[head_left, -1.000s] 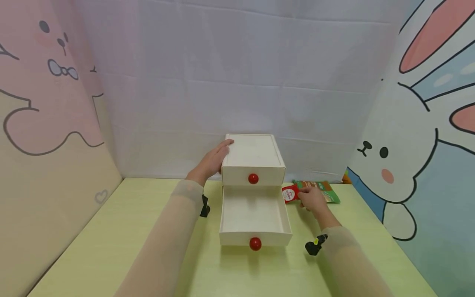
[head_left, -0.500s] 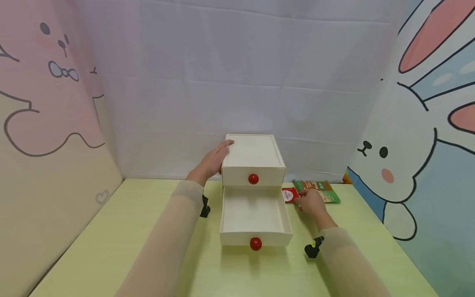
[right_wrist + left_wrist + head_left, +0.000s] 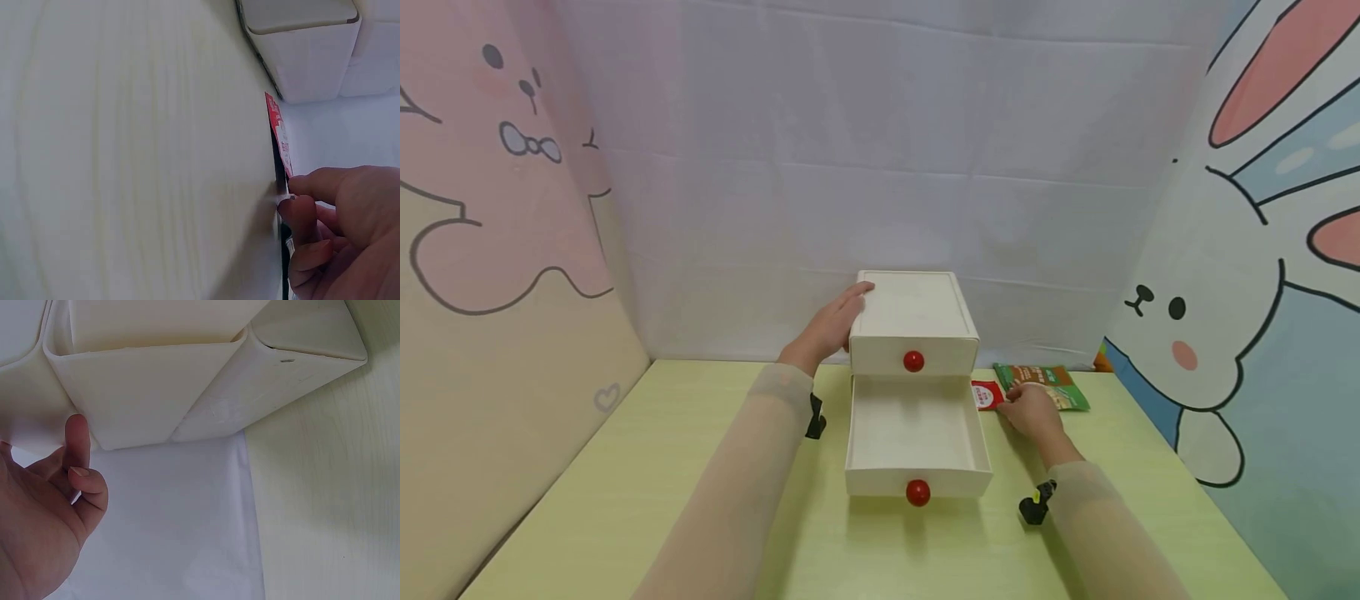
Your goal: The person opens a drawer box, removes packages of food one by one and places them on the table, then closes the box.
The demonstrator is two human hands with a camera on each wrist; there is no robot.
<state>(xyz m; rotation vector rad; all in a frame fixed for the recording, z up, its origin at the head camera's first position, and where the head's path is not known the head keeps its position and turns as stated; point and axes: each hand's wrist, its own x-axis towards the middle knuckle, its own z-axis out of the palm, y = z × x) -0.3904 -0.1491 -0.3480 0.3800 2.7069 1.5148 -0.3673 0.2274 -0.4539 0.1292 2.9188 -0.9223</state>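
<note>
A white two-drawer box [image 3: 913, 305] with red knobs stands in the middle; its lower drawer [image 3: 920, 425] is pulled out and has nothing in it. My left hand [image 3: 829, 329] rests against the box's left side, fingers reaching over the top edge. In the left wrist view, that hand [image 3: 44, 515] lies beside the white panels. To the right of the box, my right hand [image 3: 1032, 410] pinches the corner of a small red packet [image 3: 987, 395] with a white label. In the right wrist view, the red packet [image 3: 279, 134] extends from the thumb and fingertips toward the box.
A green and brown snack bag [image 3: 1063, 388] lies behind the right hand, partly covered by it. The pale yellow table [image 3: 625, 500] ends at a white cloth backdrop [image 3: 760, 208]. Cartoon-printed panels [image 3: 1195, 350] stand at both sides.
My right hand has moved slightly down, its fingertips going from the packet's upper right edge to its lower right corner. The left hand, box and drawer stay put.
</note>
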